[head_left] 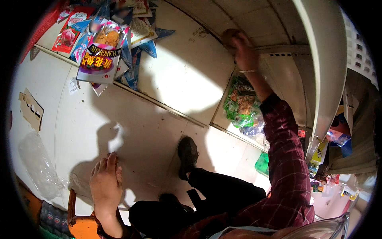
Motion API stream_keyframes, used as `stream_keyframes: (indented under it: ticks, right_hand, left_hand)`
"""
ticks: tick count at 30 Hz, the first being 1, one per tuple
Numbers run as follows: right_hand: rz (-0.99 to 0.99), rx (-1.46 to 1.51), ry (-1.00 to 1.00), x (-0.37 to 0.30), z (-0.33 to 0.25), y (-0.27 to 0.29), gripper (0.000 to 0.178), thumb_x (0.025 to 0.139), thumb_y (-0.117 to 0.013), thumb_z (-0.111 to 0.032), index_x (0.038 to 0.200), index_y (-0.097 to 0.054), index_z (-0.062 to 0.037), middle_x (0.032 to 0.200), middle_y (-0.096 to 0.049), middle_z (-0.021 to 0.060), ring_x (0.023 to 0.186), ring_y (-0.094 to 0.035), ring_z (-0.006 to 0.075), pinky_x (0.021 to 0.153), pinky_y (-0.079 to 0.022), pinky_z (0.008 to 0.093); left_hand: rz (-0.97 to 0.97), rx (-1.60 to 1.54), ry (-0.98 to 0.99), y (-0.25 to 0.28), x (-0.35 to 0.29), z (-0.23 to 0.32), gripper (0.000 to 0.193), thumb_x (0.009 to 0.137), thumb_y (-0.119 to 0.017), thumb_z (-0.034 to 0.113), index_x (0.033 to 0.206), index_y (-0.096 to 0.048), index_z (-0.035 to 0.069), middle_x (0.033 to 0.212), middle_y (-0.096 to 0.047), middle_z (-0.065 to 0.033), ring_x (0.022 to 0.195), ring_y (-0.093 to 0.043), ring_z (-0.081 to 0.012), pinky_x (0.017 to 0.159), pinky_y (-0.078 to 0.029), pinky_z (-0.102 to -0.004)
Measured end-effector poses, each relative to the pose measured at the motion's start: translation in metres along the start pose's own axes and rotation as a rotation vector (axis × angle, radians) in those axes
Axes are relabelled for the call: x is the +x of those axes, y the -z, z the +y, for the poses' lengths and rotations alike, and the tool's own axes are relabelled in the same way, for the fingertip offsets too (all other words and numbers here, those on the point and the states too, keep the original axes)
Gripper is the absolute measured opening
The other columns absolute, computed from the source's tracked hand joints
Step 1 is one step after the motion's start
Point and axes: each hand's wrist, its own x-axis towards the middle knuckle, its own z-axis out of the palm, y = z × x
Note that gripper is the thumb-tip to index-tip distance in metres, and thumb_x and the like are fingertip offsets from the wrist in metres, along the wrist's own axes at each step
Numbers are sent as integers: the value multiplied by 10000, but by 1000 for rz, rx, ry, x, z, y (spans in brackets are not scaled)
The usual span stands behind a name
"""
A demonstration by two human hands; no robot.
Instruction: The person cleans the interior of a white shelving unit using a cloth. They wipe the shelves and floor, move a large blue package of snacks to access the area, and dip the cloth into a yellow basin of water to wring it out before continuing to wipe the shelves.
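Observation:
My right hand (246, 52) reaches out to the far right. Its fingers close on a dark brown, rounded wad (230, 38), blurred, perhaps a cloth or sponge. The wad is against the back panel (274, 20) of a pale metal shelf (185, 81). Low on the left, my left hand (106, 184) is held above the floor, with nothing in it and its fingers stretched out. Beneath it lies its shadow, and an orange stool (83, 228) is beside the wrist.
Several snack packets (104, 49) are heaped on the shelf's left part. Green bagged snacks (242, 104) fill a section below my right forearm. A clear plastic bag (38, 165) and a cardboard piece (32, 109) lie on the floor at left. My shoe (187, 155) stands near the shelf's edge.

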Motion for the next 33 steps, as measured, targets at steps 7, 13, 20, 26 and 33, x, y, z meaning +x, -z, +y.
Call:
stream_keyframes:
  ticks: [7, 13, 20, 26, 33]
  right_hand:
    - [-42, -604, 222, -36, 77, 7, 374, 874, -518, -55, 1233, -545, -158, 1309, -463, 73, 1187, -451, 290, 969, -409, 439]
    - [-14, -410, 222, 48, 32, -53, 618, 813, -524, -67, 1396, -369, -202, 1486, -273, 31, 1345, -275, 282, 1110, -255, 446]
    - [130, -426, 396, 177, -58, -36, 427, 933, -449, -211, 1345, -427, -103, 1406, -377, 119, 1263, -383, 300, 1042, -356, 390]
    - [126, -355, 431, 84, -19, -6, 447, 839, -528, -49, 1280, -498, -110, 1365, -427, 56, 1271, -386, 235, 1067, -341, 350]
    - [22, -612, 30, -15, 28, 69, 487, 827, -563, -38, 1300, -462, -93, 1361, -403, 157, 1223, -421, 331, 995, -384, 425]
  left_hand:
    - [26, -30, -14, -2, -3, 0, 324, 863, -522, 136, 1166, -512, 21, 1050, -581, -180, 962, -566, -354, 828, -456, -433]
    - [-6, -18, 63, 3, 2, -3, 322, 852, -530, 126, 1157, -524, 23, 1045, -586, -173, 947, -564, -356, 826, -451, -436]
    - [-27, -68, 80, -6, 11, -12, 298, 888, -454, 125, 1149, -551, 18, 1065, -589, -179, 988, -546, -371, 863, -435, -447]
    - [-72, -4, 192, 3, -7, -14, 318, 925, -456, 141, 1209, -521, 16, 1108, -579, -189, 1003, -555, -354, 881, -440, -438]
    - [-22, 88, 70, -24, -9, -5, 337, 858, -571, 94, 1179, -502, 20, 1089, -578, -157, 1057, -565, -304, 920, -444, -413]
